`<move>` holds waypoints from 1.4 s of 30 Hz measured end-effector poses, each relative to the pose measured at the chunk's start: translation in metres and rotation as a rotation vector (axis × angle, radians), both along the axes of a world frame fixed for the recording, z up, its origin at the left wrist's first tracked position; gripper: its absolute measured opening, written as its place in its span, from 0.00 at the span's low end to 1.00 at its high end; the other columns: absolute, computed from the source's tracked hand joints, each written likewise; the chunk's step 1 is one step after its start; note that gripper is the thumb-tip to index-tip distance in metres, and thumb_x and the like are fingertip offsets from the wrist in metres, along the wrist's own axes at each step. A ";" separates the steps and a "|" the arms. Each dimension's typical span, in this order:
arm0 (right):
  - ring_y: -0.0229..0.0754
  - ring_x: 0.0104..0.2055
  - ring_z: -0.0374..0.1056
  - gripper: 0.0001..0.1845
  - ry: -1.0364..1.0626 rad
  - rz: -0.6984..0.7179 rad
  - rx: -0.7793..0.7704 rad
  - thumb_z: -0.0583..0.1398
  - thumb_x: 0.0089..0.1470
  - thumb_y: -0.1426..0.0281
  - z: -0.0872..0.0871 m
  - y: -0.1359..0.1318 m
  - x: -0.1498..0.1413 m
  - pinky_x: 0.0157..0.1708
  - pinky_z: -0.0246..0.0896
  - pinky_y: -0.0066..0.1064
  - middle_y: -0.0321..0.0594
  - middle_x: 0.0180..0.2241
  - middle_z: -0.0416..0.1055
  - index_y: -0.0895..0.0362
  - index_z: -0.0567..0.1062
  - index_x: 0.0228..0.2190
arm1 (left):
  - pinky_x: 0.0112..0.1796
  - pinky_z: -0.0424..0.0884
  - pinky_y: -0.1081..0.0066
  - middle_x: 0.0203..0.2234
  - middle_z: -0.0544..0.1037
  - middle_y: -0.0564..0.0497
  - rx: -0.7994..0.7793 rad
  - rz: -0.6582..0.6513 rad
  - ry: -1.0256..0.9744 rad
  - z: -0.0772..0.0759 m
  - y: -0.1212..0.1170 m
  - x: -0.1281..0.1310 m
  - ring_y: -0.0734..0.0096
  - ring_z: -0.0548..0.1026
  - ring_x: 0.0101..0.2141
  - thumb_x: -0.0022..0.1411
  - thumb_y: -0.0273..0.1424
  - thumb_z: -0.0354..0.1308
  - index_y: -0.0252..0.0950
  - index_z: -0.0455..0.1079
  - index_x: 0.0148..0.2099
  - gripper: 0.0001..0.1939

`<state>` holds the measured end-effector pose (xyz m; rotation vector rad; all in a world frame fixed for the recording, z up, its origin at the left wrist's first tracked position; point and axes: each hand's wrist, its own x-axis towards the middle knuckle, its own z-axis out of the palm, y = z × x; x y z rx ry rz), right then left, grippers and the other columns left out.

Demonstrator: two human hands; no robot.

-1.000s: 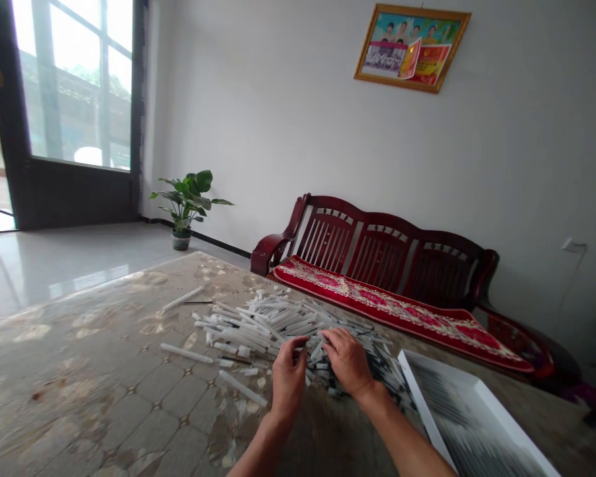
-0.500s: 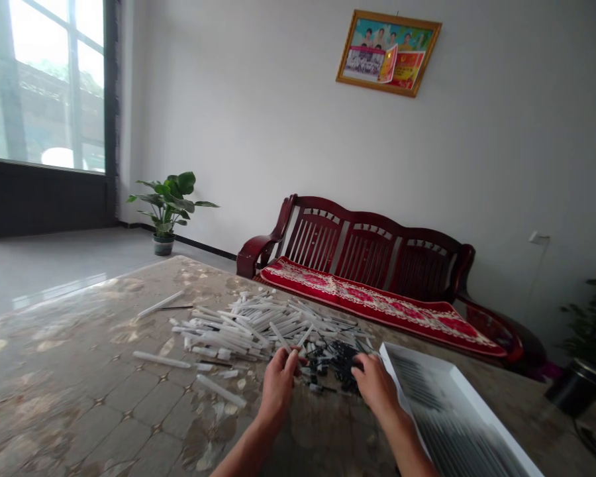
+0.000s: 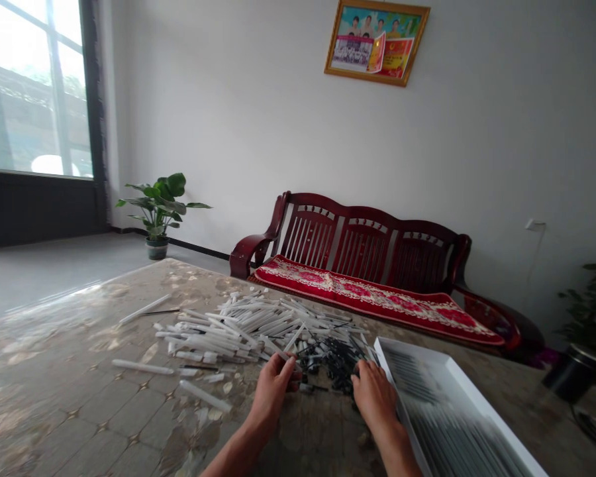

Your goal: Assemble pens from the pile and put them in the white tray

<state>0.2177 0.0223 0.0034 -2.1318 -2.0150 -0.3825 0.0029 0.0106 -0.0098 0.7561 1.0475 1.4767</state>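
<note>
My left hand (image 3: pixel 273 384) pinches a white pen barrel (image 3: pixel 273 346) between thumb and fingers, near the front of the heap. Behind it spreads a large heap of white pen barrels (image 3: pixel 238 324), lying crosswise over one another. Black pen caps (image 3: pixel 335 354) lie in a smaller pile between my hands. My right hand (image 3: pixel 375 394) has its fingers curled at the right side of that pile; what they hold is hidden. Right beside it stands a white open box (image 3: pixel 457 377), with rows of thin, grey-looking pens (image 3: pixel 471 437) inside, blurred.
The table (image 3: pixel 94 391) has a patterned cover. Several loose barrels, one a white barrel (image 3: pixel 143 366), lie left of the heap. Beyond the table stands a dark red wooden bench (image 3: pixel 365 248) with a red cushion (image 3: pixel 377 291). A black container (image 3: pixel 576 371) is at the right.
My view has shifted slightly, so the table things sit a little further left. My right hand stays at the black caps, its fingers moved slightly. The left still pinches the barrel.
</note>
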 end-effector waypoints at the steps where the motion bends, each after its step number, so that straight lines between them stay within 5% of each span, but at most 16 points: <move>1: 0.51 0.46 0.71 0.09 -0.005 0.000 0.004 0.59 0.56 0.73 0.000 0.000 0.001 0.43 0.63 0.36 0.46 0.41 0.76 0.56 0.76 0.39 | 0.22 0.67 0.76 0.23 0.75 0.55 0.002 -0.002 0.008 0.000 0.000 0.000 0.72 0.74 0.24 0.42 0.46 0.68 0.35 0.71 0.35 0.22; 28: 0.49 0.42 0.70 0.08 0.041 0.059 0.138 0.58 0.56 0.74 -0.008 0.001 0.007 0.43 0.61 0.36 0.42 0.36 0.76 0.53 0.77 0.33 | 0.25 0.72 0.76 0.26 0.79 0.51 -0.055 0.009 -0.099 0.002 -0.003 0.000 0.71 0.78 0.26 0.41 0.43 0.71 0.34 0.72 0.33 0.22; 33: 0.46 0.44 0.69 0.11 0.250 0.272 0.274 0.54 0.60 0.73 -0.002 0.002 -0.001 0.45 0.62 0.35 0.41 0.38 0.75 0.53 0.76 0.38 | 0.26 0.75 0.76 0.24 0.79 0.50 -0.085 0.025 -0.277 0.003 -0.002 0.001 0.71 0.79 0.26 0.50 0.35 0.70 0.33 0.70 0.30 0.13; 37: 0.43 0.42 0.70 0.13 0.400 0.487 0.236 0.52 0.61 0.73 0.002 -0.001 -0.020 0.43 0.63 0.31 0.40 0.37 0.74 0.52 0.76 0.37 | 0.29 0.77 0.76 0.27 0.80 0.47 -0.145 0.077 -0.430 0.009 -0.001 -0.001 0.72 0.80 0.28 0.60 0.25 0.62 0.33 0.69 0.31 0.06; 42: 0.43 0.41 0.69 0.13 0.431 0.574 0.210 0.52 0.61 0.73 0.002 -0.005 -0.034 0.42 0.62 0.30 0.40 0.35 0.73 0.52 0.77 0.37 | 0.30 0.78 0.76 0.28 0.80 0.46 -0.160 0.086 -0.497 0.012 0.000 -0.003 0.72 0.81 0.28 0.63 0.23 0.58 0.32 0.68 0.32 0.05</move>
